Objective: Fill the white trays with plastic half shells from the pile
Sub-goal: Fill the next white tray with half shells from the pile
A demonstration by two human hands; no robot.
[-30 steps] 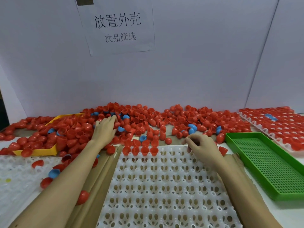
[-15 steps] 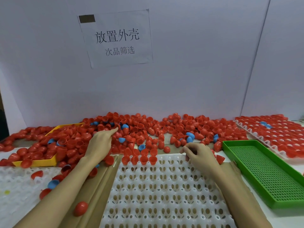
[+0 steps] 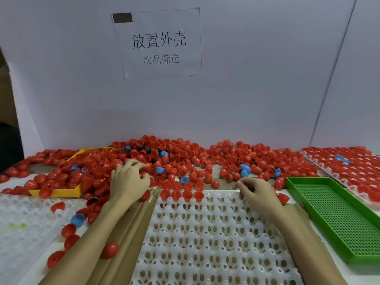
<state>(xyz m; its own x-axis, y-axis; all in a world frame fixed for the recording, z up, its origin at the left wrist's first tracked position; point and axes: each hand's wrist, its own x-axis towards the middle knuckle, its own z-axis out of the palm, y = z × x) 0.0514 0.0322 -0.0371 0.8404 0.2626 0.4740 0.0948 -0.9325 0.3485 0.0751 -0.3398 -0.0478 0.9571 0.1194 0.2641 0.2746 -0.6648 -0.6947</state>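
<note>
A big pile of red half shells (image 3: pixel 185 157), with a few blue ones (image 3: pixel 160 170) mixed in, lies along the back wall. The white tray (image 3: pixel 216 243) sits in front of me, and several red shells (image 3: pixel 182 195) stand in its far row. My left hand (image 3: pixel 129 179) is at the pile's near edge, left of the tray. Its fingers and thumb curl round red shells. My right hand (image 3: pixel 255 192) rests on the tray's far right rim with its fingers curled under. Nothing shows in its grasp.
A green perforated tray (image 3: pixel 339 212) lies at the right, and behind it is a white tray full of red shells (image 3: pixel 349 167). A yellow tray (image 3: pixel 59 193) sits half buried at the left. Another white tray (image 3: pixel 24 223) and loose shells (image 3: pixel 110 249) lie near my left forearm.
My left hand's fingers, stretched out over the pile before, have curled in around shells. The right hand has stayed at the tray's rim. My view has tilted upward.
</note>
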